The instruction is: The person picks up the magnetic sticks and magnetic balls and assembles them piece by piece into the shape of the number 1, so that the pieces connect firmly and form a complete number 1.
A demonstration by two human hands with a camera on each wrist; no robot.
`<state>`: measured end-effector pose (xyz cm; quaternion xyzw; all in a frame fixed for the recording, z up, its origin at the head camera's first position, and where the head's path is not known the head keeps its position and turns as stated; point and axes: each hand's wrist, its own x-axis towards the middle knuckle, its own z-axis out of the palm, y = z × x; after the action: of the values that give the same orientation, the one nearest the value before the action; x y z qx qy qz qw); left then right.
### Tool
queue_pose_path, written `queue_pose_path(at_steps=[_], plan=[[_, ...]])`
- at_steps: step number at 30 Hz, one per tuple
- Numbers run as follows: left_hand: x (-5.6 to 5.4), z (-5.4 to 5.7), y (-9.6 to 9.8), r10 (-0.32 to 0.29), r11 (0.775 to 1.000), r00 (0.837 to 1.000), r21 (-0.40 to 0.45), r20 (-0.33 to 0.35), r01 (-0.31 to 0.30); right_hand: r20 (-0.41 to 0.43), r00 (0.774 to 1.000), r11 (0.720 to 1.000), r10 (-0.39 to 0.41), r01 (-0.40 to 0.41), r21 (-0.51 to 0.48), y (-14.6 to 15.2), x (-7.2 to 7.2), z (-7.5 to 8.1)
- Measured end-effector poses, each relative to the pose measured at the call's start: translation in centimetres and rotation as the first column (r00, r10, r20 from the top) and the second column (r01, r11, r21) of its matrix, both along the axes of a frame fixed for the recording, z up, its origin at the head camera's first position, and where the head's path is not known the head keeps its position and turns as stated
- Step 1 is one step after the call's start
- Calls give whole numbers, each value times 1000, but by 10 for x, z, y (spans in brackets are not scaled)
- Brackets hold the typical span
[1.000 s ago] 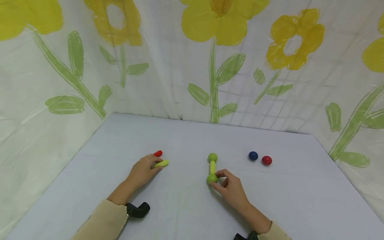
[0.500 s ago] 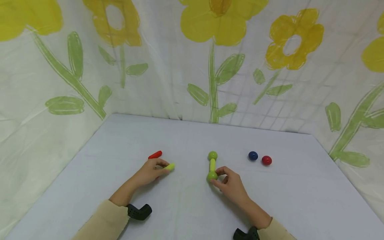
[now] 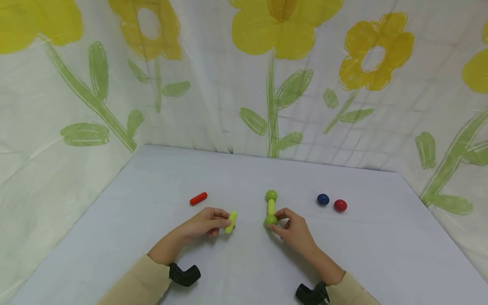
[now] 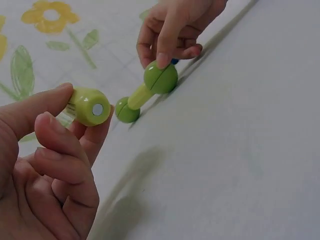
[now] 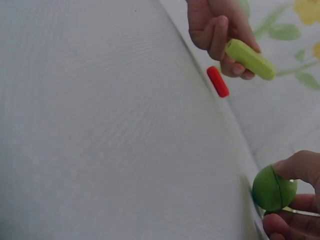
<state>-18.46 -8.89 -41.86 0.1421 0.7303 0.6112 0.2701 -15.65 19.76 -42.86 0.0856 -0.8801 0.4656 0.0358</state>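
Note:
In the head view my left hand (image 3: 206, 223) pinches a yellow-green magnetic rod (image 3: 231, 222) between thumb and fingers, raised off the table. A round silvery magnet shows in the rod's end (image 4: 90, 107) in the left wrist view. My right hand (image 3: 296, 232) pinches the near green ball (image 3: 270, 220) of a dumbbell-shaped piece. In that piece a second yellow-green rod (image 3: 271, 207) joins the near ball to a far green ball (image 3: 271, 195). The held rod is apart from this piece, to its left.
A red rod (image 3: 198, 198) lies on the white table (image 3: 236, 271), beyond my left hand. Farther right lie a blue ball (image 3: 323, 199) and a red ball (image 3: 340, 205). A flower-printed cloth (image 3: 213, 97) hangs behind the table.
My left hand has picked the yellow-green rod up from beside the red rod, carried it right and nearer, and turned it. The right hand has shifted the ball-and-rod piece slightly away from me.

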Motion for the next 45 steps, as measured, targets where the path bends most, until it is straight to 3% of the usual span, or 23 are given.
queue_pose_path(at_steps=[6,20,29,45], plan=[[4,-1,21,-6,1000,1000,27,15,6,-19,1000,999,-4,5,32,-2,-8,2],[7,-3,65,84,991,996,-100,-14,-85,25,1000,1000,-13,14,-24,-3,-19,-3],[4,-4,76,115,980,993,-162,-30,-118,23,1000,998,-4,5,-55,-2,-20,-2],[-2,-7,83,107,981,993,-160,-49,-113,19,1000,998,-7,8,-61,-2,-20,-5]])
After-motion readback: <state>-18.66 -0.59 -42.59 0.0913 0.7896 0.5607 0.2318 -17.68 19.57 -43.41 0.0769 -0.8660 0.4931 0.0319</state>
